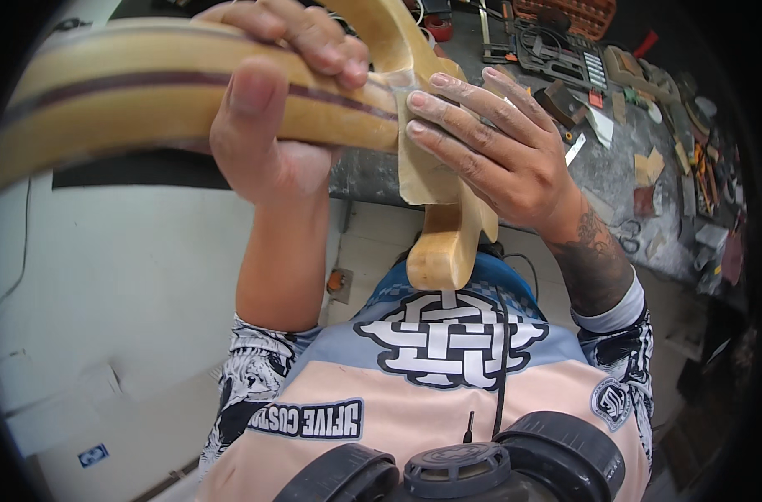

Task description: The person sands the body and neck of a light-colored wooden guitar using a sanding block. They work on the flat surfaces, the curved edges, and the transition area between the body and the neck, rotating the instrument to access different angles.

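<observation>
A pale yellow wooden workpiece has a long neck-like section (pixel 105 92) with a dark lengthwise stripe, joined at the centre to a curved section (pixel 438 255) with rounded horns. My left hand (pixel 280 163) is wrapped around the long section just left of the joint, fingers over its top edge and thumb across the striped side. My right hand (pixel 510 159) lies on the joint from the right, fingers stretched out over a flat, paler face and lightly dusted; its thumb is hidden.
A dusty dark workbench (pixel 607 192) lies beyond, holding an orange case (pixel 565 21), a tool set, scissors (pixel 628 238), wood offcuts and several hand tools. Below me are a pale floor and my apron-like top, with a black respirator (pixel 456 464) at the bottom edge.
</observation>
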Available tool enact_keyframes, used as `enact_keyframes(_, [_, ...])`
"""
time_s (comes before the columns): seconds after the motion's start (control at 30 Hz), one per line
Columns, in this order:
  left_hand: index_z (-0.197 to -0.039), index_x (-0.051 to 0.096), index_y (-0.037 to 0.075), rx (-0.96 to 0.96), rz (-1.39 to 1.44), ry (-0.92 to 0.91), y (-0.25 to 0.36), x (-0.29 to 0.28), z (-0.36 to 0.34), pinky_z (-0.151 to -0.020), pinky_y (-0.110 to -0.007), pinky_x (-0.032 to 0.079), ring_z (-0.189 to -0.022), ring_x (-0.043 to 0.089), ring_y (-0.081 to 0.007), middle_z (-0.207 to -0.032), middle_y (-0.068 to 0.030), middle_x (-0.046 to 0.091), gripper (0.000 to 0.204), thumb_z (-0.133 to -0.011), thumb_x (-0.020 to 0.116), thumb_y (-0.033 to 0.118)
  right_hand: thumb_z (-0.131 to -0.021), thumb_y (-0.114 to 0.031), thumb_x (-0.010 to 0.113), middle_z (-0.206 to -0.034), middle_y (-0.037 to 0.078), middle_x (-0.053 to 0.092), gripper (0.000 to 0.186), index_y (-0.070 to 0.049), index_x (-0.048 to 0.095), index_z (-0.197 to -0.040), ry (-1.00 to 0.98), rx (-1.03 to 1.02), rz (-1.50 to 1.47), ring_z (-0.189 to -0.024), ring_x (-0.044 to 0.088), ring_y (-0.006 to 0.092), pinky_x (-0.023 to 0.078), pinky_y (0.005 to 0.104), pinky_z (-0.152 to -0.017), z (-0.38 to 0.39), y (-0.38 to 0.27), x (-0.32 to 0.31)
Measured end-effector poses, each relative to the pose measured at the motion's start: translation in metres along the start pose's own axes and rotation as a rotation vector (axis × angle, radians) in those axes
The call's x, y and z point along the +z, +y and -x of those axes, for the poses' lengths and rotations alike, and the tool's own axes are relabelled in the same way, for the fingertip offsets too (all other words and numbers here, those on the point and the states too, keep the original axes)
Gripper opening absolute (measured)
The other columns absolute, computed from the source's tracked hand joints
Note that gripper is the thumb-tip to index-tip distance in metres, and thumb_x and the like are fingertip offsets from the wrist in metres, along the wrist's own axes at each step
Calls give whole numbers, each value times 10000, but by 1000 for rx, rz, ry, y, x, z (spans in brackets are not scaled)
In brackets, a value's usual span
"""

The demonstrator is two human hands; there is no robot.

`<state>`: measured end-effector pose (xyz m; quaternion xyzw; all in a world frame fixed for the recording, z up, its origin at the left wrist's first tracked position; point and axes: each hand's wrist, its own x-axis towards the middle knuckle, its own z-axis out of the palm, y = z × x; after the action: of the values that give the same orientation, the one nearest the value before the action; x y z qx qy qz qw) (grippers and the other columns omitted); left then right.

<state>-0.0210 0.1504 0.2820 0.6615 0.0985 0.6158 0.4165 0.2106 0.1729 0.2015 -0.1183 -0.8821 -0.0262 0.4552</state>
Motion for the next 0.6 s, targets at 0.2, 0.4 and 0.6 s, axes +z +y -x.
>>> enact_keyframes(0.2, [-1093, 513, 9, 56, 54, 317, 9, 39, -25, -663, -336, 536, -716, 607, -222, -838, -150, 589, 421, -948, 706, 353, -905, -196, 619, -1338, -2, 694, 317, -173, 763, -1186, 7, -81, 204, -1309, 592, 224, 441, 473, -1137, -7, 10, -4])
enact_keyframes(0.4, [-1049, 541, 6, 194, -107, 319, 20, 64, 31, -621, -317, 543, -641, 612, -203, -800, -135, 601, 395, -982, 615, 388, -875, -132, 643, -1306, 67, 709, 323, -93, 761, -1174, 83, -268, 141, -1252, 638, 243, 480, 461, -1093, 18, -22, 8])
enact_keyframes(0.6, [-1050, 542, -6, 182, -78, 328, 21, 63, 29, -626, -327, 557, -654, 636, -225, -807, -151, 606, 379, -989, 629, 357, -894, -107, 625, -1269, 113, 725, 356, -55, 728, -1231, 18, -271, 136, -1232, 666, 270, 444, 471, -1121, 6, -30, -6])
